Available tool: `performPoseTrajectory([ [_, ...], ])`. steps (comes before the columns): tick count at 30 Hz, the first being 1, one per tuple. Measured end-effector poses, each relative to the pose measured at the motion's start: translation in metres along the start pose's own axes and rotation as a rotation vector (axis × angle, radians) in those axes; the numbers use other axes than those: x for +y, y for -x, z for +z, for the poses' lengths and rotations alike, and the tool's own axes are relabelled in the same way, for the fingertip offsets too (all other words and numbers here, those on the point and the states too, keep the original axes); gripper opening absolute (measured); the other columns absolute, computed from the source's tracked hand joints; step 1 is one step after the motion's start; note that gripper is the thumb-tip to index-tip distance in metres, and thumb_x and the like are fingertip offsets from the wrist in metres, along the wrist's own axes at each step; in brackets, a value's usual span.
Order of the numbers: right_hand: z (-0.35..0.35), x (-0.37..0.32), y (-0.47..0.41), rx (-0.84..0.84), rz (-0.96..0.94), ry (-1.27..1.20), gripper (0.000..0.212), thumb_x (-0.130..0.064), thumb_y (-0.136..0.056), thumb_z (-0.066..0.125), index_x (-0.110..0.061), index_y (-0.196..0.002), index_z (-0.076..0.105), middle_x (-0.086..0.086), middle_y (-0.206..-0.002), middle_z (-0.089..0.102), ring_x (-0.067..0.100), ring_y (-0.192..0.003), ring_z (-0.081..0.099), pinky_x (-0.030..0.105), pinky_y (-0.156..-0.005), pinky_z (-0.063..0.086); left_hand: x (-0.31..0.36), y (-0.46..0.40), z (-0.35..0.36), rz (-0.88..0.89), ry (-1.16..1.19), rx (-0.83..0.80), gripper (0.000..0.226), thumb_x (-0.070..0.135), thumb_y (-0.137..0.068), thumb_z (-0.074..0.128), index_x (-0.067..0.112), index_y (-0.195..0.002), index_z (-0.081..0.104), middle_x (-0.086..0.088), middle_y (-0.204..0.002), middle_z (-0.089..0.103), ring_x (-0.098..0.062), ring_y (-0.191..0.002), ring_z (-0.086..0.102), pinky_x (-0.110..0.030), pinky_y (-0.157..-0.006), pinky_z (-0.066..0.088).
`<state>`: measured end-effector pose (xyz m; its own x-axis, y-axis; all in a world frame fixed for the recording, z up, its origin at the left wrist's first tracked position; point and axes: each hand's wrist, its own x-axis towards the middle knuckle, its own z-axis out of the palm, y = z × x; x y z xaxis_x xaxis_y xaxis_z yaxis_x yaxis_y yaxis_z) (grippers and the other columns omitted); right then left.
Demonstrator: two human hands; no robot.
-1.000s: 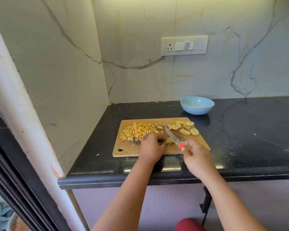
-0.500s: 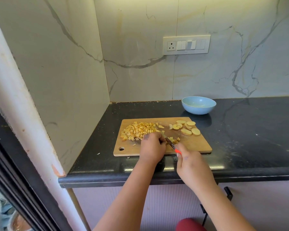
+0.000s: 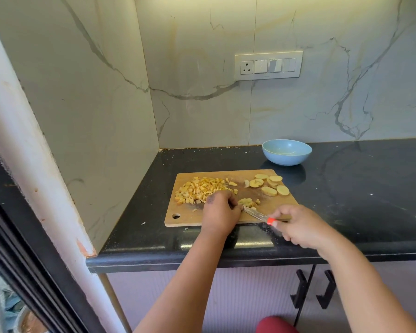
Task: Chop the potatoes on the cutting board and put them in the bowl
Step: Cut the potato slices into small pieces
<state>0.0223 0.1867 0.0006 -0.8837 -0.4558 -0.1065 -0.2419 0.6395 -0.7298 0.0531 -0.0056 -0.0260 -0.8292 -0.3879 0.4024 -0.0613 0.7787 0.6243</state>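
A wooden cutting board point(image 3: 269, 212) lies on the black counter. A heap of diced potato point(image 3: 199, 189) covers its left part, and several round potato slices point(image 3: 270, 186) lie at its right rear. My left hand point(image 3: 220, 212) rests on the board with curled fingers beside a small cut potato piece point(image 3: 246, 202); whether it pinches that piece is unclear. My right hand point(image 3: 300, 227) grips a knife point(image 3: 257, 214) with a red collar, blade pointing left toward the piece. The light blue bowl point(image 3: 286, 152) stands behind the board, with no potato showing inside.
A marble wall panel closes the counter point(image 3: 360, 188) on the left, and the back wall carries a switch plate point(image 3: 268, 66). Black cabinet handles point(image 3: 324, 292) hang below the counter edge. A loose potato scrap point(image 3: 143, 223) lies left of the board.
My right hand has drawn the knife back to the right, so the blade now lies low and flat across the board's front. My left hand stays on the board.
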Motion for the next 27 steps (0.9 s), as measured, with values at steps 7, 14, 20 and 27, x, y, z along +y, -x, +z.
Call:
performPoseTrajectory([
  [7,-0.042,0.028,-0.008,-0.132,0.036,-0.446,0.016,-0.014,-0.095,0.061,-0.017,-0.107,0.070,0.004,-0.062,0.047,0.008,-0.045,0.023,0.017,-0.038,0.018,-0.003,-0.002,0.006,0.018,-0.043,0.049,0.008,0.011,-0.088,0.064,0.014,-0.089,0.057,-0.001,-0.097,0.056,-0.017,-0.084,0.050,-0.024,-0.071,0.037],
  [14,-0.005,0.003,-0.049,0.394,-0.183,-0.646,0.015,-0.016,-0.096,0.059,-0.021,-0.107,0.067,0.003,-0.063,0.055,0.007,-0.047,0.043,0.019,-0.044,0.036,-0.006,-0.002,0.013,0.208,-0.086,0.130,0.010,0.004,-0.089,0.055,0.007,-0.097,0.060,-0.005,-0.101,0.054,-0.022,-0.094,0.047,-0.032,-0.081,0.044],
  [20,0.021,0.012,-0.067,0.599,-0.211,-0.272,0.013,-0.029,-0.095,0.058,-0.034,-0.105,0.065,-0.004,-0.077,0.068,0.011,-0.074,0.062,0.021,-0.059,0.041,-0.005,-0.009,0.025,0.519,-0.217,-0.118,0.042,0.044,-0.095,0.048,0.023,-0.129,0.063,0.002,-0.137,0.058,-0.024,-0.126,0.046,-0.040,-0.104,0.039],
  [27,0.019,0.013,-0.066,0.580,-0.208,-0.310,0.018,-0.022,-0.099,0.052,-0.030,-0.107,0.065,0.001,-0.066,0.065,0.001,-0.055,0.052,0.010,-0.047,0.034,0.010,-0.028,0.028,0.447,-0.313,-0.318,0.032,0.023,-0.102,0.046,0.011,-0.123,0.067,-0.004,-0.135,0.059,-0.025,-0.121,0.054,-0.038,-0.101,0.046],
])
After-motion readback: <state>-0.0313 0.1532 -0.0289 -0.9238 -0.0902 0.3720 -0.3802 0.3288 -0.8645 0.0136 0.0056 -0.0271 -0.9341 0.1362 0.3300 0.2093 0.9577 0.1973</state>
